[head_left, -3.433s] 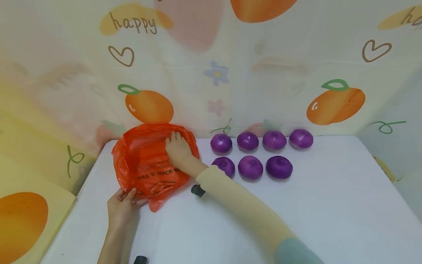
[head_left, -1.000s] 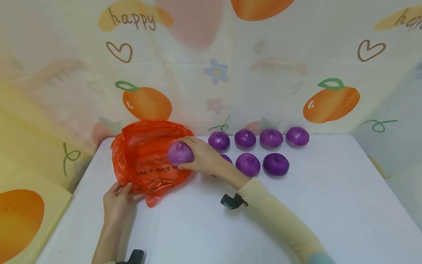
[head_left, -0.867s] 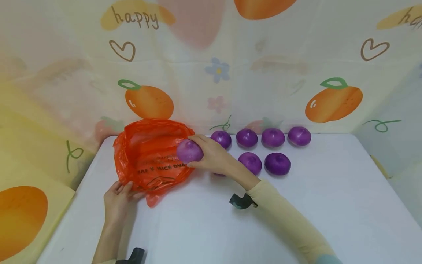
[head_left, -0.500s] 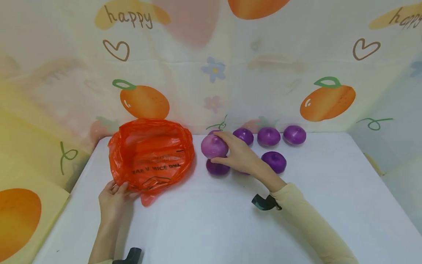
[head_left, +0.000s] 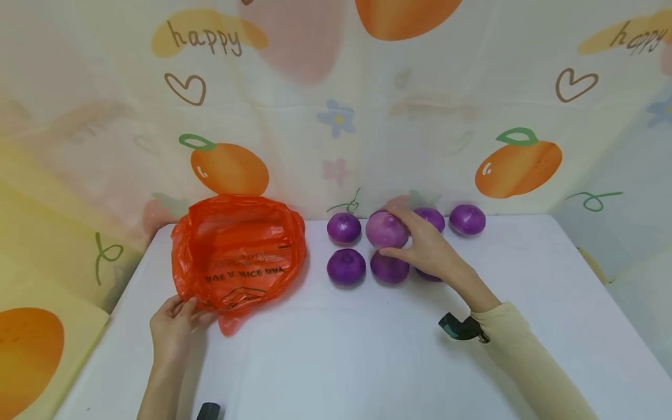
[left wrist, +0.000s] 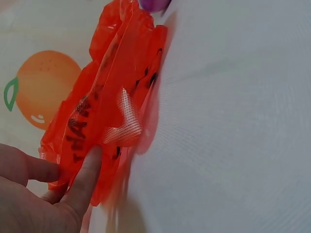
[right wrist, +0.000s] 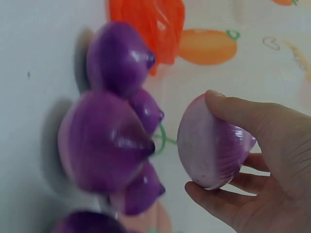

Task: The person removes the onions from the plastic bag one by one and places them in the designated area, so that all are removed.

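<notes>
My right hand (head_left: 427,242) grips a pale purple onion (head_left: 387,230), held above the table in front of the back row. The right wrist view shows this onion's whitish side (right wrist: 197,141) between thumb and fingers. Below and behind it sit several purple onions in two rows, among them a front-left onion (head_left: 346,268) and a back-right onion (head_left: 468,220); some are partly hidden by the hand. At the left, an orange-red plastic bag (head_left: 247,245) lies with its mouth spread wide. My left hand (head_left: 173,326) pinches the bag's near-left edge between thumb and fingers.
A white table (head_left: 315,361) carries everything. Behind it hangs a patterned cloth (head_left: 399,134) with printed oranges, reaching the table's back edge. Dark wrist camera mounts (head_left: 459,326) are worn on both wrists.
Earlier my right hand was inside the bag. It then held the onion over the bag's right side and has carried it rightward to the onion rows. My left hand stays at the bag's edge.
</notes>
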{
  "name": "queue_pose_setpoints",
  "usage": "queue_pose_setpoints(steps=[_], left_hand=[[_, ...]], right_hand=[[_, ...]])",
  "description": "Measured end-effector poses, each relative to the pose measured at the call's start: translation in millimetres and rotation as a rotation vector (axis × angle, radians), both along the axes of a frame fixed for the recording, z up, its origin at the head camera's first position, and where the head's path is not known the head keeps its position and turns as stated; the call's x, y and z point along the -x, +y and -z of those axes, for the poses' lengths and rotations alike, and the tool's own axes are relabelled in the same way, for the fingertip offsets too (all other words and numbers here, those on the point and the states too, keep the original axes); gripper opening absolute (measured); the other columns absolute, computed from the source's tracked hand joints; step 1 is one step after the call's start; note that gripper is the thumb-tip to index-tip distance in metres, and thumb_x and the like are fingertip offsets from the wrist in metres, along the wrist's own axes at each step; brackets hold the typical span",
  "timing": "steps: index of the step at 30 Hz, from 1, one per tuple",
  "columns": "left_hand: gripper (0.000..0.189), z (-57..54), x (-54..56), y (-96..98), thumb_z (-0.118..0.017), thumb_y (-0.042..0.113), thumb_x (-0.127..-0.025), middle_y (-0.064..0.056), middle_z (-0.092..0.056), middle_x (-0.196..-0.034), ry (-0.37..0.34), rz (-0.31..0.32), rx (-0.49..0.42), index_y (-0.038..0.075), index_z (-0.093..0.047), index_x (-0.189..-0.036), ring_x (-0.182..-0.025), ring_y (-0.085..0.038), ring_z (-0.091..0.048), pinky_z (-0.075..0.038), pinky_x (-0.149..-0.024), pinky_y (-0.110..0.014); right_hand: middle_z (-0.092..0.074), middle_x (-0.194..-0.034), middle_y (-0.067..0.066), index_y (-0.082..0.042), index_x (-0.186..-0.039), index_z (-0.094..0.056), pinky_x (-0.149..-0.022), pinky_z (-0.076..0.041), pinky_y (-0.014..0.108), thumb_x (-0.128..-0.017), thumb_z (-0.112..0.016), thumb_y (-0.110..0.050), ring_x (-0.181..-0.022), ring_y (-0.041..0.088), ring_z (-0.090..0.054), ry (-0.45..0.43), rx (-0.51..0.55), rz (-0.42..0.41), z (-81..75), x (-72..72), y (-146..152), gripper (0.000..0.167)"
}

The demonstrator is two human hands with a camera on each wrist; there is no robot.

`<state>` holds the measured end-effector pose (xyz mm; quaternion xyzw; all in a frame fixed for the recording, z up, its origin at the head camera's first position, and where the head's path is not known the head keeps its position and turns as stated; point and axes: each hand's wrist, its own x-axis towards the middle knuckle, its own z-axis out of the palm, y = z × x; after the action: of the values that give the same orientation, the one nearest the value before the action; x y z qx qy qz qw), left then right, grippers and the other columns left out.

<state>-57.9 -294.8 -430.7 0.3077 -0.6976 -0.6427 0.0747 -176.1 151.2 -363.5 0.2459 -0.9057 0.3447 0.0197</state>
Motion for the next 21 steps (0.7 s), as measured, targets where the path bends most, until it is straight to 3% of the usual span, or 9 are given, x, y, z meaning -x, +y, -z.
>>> queue_pose_setpoints(steps=[10, 21], left_hand=[[0.051, -2.0, 0.7, 0.8, -0.049, 0.019, -0.103, 0.022, -0.063, -0.081, 0.001, -0.005, -0.016, 0.000, -0.035, -0.147, -0.072, 0.002, -0.066, -0.055, -0.070, -0.014], [0.050, -2.3, -2.1, 0.6, -0.048, 0.018, -0.103, 0.021, -0.064, -0.078, 0.001, -0.007, -0.041, -0.002, -0.035, -0.147, -0.070, 0.000, -0.067, -0.056, -0.068, -0.015]], right_hand=[[-0.051, -0.136, 0.022, 0.001, -0.143, -0.042, -0.096, -0.048, 0.053, -0.081, -0.082, -0.026, -0.114, 0.036, -0.055, 0.007, -0.003, 0.142, 2.0, -6.6, 60.4, 0.079], [-0.044, -0.139, 0.033, 0.010, -0.142, -0.038, -0.093, -0.046, 0.062, -0.083, -0.080, -0.027, -0.115, 0.048, -0.051, 0.001, -0.041, 0.296, 7.9, -24.0, 119.4, 0.081]])
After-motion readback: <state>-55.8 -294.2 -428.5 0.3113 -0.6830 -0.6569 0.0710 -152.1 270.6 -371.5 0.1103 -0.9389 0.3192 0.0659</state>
